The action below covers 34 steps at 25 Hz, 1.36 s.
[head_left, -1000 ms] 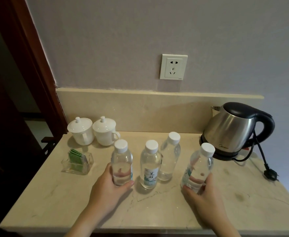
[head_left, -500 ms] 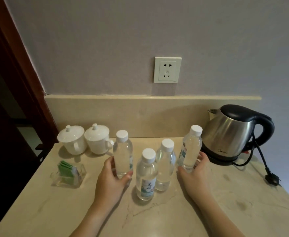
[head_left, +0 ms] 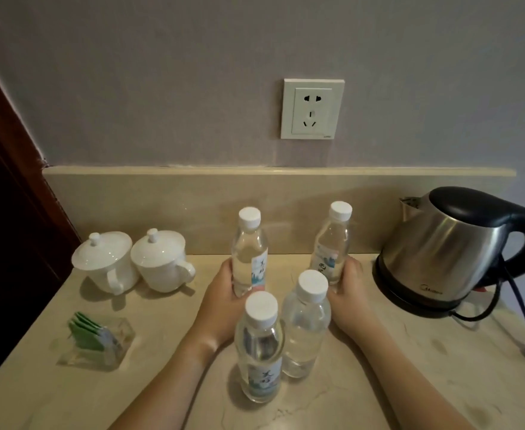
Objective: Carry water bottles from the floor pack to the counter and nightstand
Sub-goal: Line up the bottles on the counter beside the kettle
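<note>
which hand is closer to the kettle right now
Right. The right hand grips the back right bottle just left of the kettle, with a small gap. The left hand holds the back left bottle, farther left, beyond both bottles.

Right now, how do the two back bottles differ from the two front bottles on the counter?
The back-left bottle and back-right bottle are each gripped, by the left hand and right hand; the front-left bottle and front-right bottle stand free. The back pair stands apart near the backsplash, while the front pair stands close together, nearer the counter edge. All four are upright, clear, with white caps.
</note>
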### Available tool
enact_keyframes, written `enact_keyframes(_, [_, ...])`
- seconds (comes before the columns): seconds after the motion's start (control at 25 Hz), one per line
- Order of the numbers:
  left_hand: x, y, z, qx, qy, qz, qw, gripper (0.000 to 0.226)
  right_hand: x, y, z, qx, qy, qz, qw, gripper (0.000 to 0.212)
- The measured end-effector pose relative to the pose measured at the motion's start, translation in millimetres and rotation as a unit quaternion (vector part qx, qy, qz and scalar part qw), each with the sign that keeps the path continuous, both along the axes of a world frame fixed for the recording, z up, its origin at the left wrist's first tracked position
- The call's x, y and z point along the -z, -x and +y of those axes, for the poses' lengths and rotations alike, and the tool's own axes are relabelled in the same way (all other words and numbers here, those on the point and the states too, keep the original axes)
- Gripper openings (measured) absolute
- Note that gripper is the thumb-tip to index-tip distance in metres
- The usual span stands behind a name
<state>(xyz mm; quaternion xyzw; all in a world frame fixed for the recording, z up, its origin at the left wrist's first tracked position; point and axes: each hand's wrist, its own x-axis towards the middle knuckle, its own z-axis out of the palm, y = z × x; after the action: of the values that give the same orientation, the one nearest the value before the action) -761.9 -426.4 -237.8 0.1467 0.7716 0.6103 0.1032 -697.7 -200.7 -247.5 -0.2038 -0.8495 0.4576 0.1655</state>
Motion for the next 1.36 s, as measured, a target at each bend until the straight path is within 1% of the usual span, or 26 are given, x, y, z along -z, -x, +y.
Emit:
enact_keyframes(0.08, [2.9, 15.0, 7.4, 0.007, 0.007, 0.027, 1.0, 0.049, 1.0, 11.0, -1.3, 0.005, -0.014, 0.002, 1.0, 0.057])
enact_keyframes(0.24, [7.3, 31.6, 15.1, -0.008, 0.01, 0.066, 0.998, 0.054, -5.4, 19.9, -5.4, -0.016, 0.08, 0.028, 0.996, 0.063])
enact_keyframes(0.28, [8.8, 35.4, 16.2, -0.01, 0.02, 0.076, 0.997, 0.052, -5.6, 22.1, -6.1, -0.019, 0.083, 0.028, 0.996, 0.062])
enact_keyframes(0.4, [10.2, 43.2, 22.8, 0.014, 0.042, 0.094, 0.995, 0.052, -8.4, 27.2, -6.4, -0.021, 0.035, 0.02, 0.999, 0.062])
enact_keyframes(0.52, [9.2, 47.0, 31.9, 0.041, 0.027, 0.086, 0.995, 0.063, -6.8, 28.3, -6.6, -0.016, 0.052, 0.027, 0.998, 0.065])
enact_keyframes(0.6, [8.2, 48.6, 38.6, 0.06, 0.008, 0.081, 0.995, 0.068, -5.8, 27.8, -6.1, -0.01, 0.056, 0.04, 0.998, 0.062])
enact_keyframes(0.72, [9.5, 51.6, 47.7, 0.081, 0.01, 0.085, 0.993, 0.068, -3.9, 29.1, -5.4, -0.011, 0.054, 0.046, 0.997, 0.059])
enact_keyframes(0.84, [10.7, 51.9, 55.4, 0.083, 0.01, 0.103, 0.991, 0.069, -1.2, 30.9, -3.3, 0.008, 0.045, 0.045, 0.998, 0.062])
enact_keyframes(0.96, [13.8, 54.9, 61.9, 0.084, 0.018, 0.132, 0.988, 0.06, 2.3, 34.2, -0.4, 0.022, 0.014, 0.065, 0.998, 0.056])
enact_keyframes(1.04, [15.6, 57.7, 63.1, 0.089, 0.022, 0.139, 0.986, 0.06, 3.5, 36.6, 1.9, 0.022, -0.003, 0.065, 0.998, 0.052])
enact_keyframes(1.16, [17.9, 57.8, 63.1, 0.104, 0.002, 0.096, 0.99, 0.064, 5.9, 38.0, 2.3, 0.015, -0.013, 0.061, 0.998, 0.051])
enact_keyframes(1.24, [16.4, 56.7, 65.7, 0.101, -0.007, 0.059, 0.993, 0.069, 5.9, 39.6, 2.5, 0.012, -0.008, 0.056, 0.998, 0.058])
enact_keyframes(1.32, [10.6, 49.0, 57.2, 0.062, -0.033, 0.018, 0.997, 0.07, 5.1, 32.7, 2.1, 0.04, 0.029, 0.046, 0.998, 0.069])
enact_keyframes(1.36, [5.4, 40.5, 46.9, 0.034, -0.065, -0.006, 0.997, 0.067, 3.3, 23.0, 0.9, 0.062, 0.059, 0.039, 0.996, 0.068])
